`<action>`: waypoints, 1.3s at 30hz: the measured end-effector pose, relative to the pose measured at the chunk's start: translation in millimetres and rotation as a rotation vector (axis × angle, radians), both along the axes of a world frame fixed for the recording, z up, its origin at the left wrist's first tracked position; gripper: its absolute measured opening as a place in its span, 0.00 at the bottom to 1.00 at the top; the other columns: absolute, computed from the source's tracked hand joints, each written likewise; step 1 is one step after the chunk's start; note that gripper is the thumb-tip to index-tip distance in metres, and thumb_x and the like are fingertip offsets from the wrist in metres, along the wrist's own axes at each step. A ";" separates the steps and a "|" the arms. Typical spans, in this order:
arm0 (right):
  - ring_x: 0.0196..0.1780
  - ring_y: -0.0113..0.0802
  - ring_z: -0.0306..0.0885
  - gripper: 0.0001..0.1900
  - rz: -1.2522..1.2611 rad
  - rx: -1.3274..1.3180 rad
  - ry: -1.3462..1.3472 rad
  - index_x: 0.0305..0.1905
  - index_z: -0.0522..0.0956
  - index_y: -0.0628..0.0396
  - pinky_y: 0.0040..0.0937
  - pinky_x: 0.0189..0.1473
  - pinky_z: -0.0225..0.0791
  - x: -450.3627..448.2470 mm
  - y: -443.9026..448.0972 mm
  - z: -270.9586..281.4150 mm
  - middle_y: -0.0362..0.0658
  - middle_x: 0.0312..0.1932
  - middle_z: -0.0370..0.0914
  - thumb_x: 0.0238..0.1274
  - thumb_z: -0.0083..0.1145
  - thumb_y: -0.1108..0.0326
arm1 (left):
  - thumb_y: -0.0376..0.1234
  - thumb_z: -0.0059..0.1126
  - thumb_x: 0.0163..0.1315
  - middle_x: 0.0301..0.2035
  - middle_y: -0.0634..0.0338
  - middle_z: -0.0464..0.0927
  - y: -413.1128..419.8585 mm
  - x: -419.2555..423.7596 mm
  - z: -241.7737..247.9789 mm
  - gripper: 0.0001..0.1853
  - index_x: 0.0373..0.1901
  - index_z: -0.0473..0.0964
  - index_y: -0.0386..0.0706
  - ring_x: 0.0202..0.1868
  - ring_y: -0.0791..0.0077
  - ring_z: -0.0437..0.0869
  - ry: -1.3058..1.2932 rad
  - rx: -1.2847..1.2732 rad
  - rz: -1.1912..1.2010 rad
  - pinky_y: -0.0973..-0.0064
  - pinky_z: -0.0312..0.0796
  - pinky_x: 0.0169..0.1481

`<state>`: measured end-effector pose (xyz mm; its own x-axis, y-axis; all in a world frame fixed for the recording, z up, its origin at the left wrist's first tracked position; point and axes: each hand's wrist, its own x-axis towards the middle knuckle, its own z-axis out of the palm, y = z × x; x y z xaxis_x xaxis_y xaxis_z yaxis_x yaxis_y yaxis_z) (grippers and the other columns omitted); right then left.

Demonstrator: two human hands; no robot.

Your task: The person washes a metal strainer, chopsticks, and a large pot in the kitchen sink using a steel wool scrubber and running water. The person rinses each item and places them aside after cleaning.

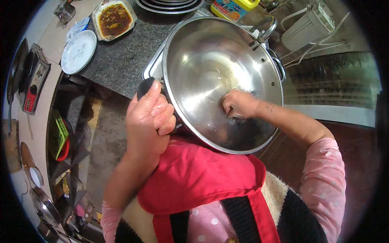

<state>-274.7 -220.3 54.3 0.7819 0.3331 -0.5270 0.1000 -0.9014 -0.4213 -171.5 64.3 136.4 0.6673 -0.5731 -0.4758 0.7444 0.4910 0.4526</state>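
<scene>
A large stainless steel wok [200,70] is tilted over a sink at the counter's edge, its hollow facing me, a little liquid at its bottom. My left hand [152,114] grips its black handle [145,88] at the left rim, thumb up. Inside the wok, my right hand [241,104] is closed around a dark scouring pad [235,119] that mostly hides beneath the fingers and presses near the wall. A small metal loop handle [280,69] stands out from the wok's right side. The faucet [269,30] reaches over the far right rim.
On the granite counter [121,66] are a dish of brown sauce [114,19], a white plate [79,52] and stacked metal trays [170,7]. A yellow detergent jug [232,7] stands behind the wok. A white container [307,27] with hoses is at right.
</scene>
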 end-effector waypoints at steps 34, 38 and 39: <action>0.61 0.54 0.60 0.35 -0.049 0.089 -0.002 0.60 0.64 0.51 0.41 0.62 0.59 -26.3 2.3 41.4 0.54 0.58 0.58 0.43 0.67 0.69 | 0.36 0.47 0.68 0.14 0.70 0.58 5.2 8.5 3.8 0.14 0.23 0.60 0.47 0.11 0.86 0.55 -0.021 -0.009 -0.016 0.84 0.47 0.13; 0.51 0.48 0.67 0.22 0.089 0.464 -0.267 0.49 0.74 0.51 0.40 0.49 0.63 2.5 57.3 27.6 0.49 0.44 0.67 0.44 0.57 0.79 | 0.35 0.46 0.68 0.14 0.70 0.58 4.4 8.9 6.3 0.14 0.23 0.60 0.47 0.11 0.86 0.55 0.003 -0.001 -0.026 0.84 0.47 0.13; 0.48 0.48 0.68 0.19 0.057 0.429 -0.220 0.48 0.75 0.51 0.40 0.46 0.64 24.5 59.9 16.1 0.48 0.42 0.68 0.46 0.56 0.78 | 0.35 0.46 0.68 0.13 0.70 0.58 5.2 6.8 5.5 0.14 0.22 0.60 0.47 0.11 0.86 0.55 -0.001 0.008 -0.033 0.84 0.47 0.13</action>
<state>-250.2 -160.4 70.4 0.8337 0.5294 -0.1569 0.2722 -0.6412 -0.7175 -164.7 69.5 141.9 0.6487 -0.5905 -0.4801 0.7595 0.4626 0.4573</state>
